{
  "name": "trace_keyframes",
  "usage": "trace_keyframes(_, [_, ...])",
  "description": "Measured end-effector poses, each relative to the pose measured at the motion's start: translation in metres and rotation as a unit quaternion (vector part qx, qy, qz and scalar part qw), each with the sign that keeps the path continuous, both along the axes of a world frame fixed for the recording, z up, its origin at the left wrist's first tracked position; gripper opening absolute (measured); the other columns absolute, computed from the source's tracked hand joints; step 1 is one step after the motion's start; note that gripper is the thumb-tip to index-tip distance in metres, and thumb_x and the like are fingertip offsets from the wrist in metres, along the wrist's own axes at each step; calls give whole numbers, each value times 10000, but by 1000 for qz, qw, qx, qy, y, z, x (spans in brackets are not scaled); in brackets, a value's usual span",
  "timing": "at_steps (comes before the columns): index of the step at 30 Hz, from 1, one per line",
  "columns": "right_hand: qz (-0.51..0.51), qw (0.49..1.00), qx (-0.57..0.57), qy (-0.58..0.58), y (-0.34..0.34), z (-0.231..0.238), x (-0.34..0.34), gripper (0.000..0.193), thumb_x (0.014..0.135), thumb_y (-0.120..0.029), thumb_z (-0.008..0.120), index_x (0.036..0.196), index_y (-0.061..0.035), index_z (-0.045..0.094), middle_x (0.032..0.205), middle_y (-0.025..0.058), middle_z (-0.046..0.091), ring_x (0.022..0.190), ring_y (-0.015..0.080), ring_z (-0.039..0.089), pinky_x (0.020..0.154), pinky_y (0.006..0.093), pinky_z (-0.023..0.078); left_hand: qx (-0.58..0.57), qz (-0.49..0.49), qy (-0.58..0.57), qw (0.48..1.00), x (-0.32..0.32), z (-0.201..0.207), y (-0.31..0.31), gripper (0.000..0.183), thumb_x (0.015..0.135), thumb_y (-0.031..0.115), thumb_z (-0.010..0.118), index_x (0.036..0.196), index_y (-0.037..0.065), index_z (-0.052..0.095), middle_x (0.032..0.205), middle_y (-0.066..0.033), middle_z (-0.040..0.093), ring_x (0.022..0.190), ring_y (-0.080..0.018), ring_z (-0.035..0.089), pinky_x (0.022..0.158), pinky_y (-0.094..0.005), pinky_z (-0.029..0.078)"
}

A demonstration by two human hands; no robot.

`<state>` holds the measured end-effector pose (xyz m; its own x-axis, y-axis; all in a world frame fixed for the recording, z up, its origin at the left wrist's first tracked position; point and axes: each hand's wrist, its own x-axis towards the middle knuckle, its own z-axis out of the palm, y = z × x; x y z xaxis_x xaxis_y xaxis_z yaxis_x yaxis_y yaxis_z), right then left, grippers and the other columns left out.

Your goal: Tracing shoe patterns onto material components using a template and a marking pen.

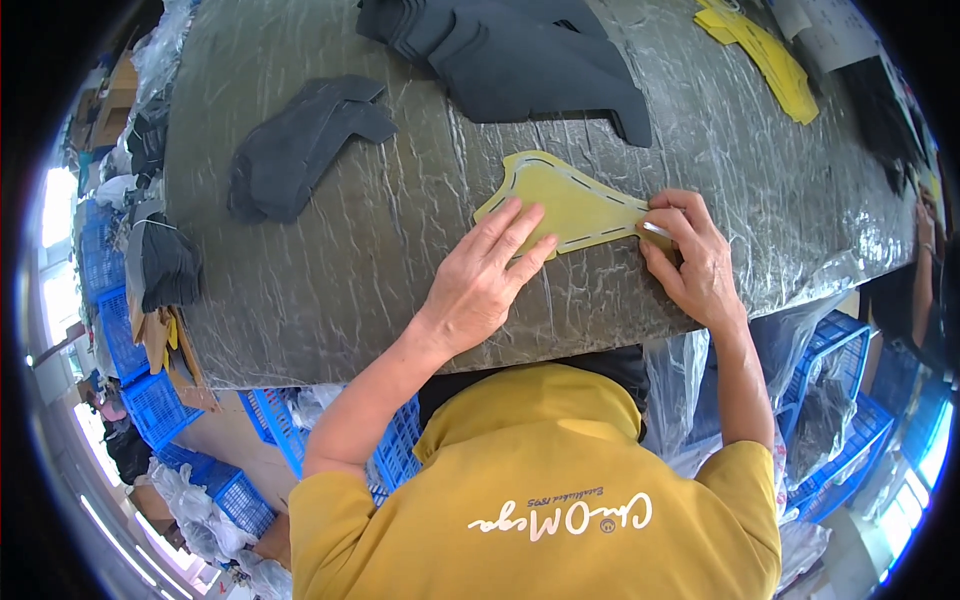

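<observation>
A yellow template [562, 196] with a row of dark slots along its edges lies flat on the plastic-covered table. Its wide end points to the left and its narrow end to the right. My left hand [478, 272] rests on its lower left part, fingers spread and pressing down. At the narrow end, my right hand [696, 255] is closed around a slim silver-white pen [656, 231]. The pen's tip is hidden by the fingers and cannot be made out. What lies under the template does not show clearly.
Stacked dark grey cut pieces [530, 65] lie at the table's far side, with a smaller pile [305, 150] to the left. Yellow pieces [765, 60] lie far right. A tied dark bundle [165, 262] hangs at the left edge. Blue crates [240, 500] stand below.
</observation>
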<state>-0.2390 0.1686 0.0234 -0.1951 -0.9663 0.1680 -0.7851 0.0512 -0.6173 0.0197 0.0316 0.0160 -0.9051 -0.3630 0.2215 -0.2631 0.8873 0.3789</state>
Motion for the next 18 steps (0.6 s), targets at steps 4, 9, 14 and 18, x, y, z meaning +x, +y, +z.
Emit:
trace_keyframes(4, [12,999,-21,25,-3,-4,1,277,818,-84,718,1079,-76,628,1186,76,599,945,312,673,777,406,555,-28,-13,-23,999,-1,7,-5,487,808,-34,611,1264,108,705,1439,-104,579,1357,-298,533,1075,-406,511])
trace_keyframes(9, [-9,1000,-10,5,-3,-7,2,309,803,-82,725,1088,-77,606,1184,77,603,936,312,674,774,408,556,21,-46,-58,997,-3,19,-25,482,802,-11,633,1258,125,708,1409,-48,610,1305,-267,567,1031,-376,538])
trace_keyframes(14, [11,999,-15,26,-4,-8,0,330,802,-88,724,1106,-83,594,1182,80,600,930,315,674,769,413,557,-1,-104,-52,993,-9,20,-43,565,777,-51,632,1304,147,684,1429,-8,603,1108,-239,589,953,-367,550])
trace_keyframes(18, [30,999,12,42,-6,0,-1,319,829,-96,701,1125,-88,581,1196,100,569,930,340,668,766,435,555,-14,-128,-72,989,-14,24,-48,574,790,-52,631,1329,145,669,1467,-2,572,1106,-240,563,967,-362,528])
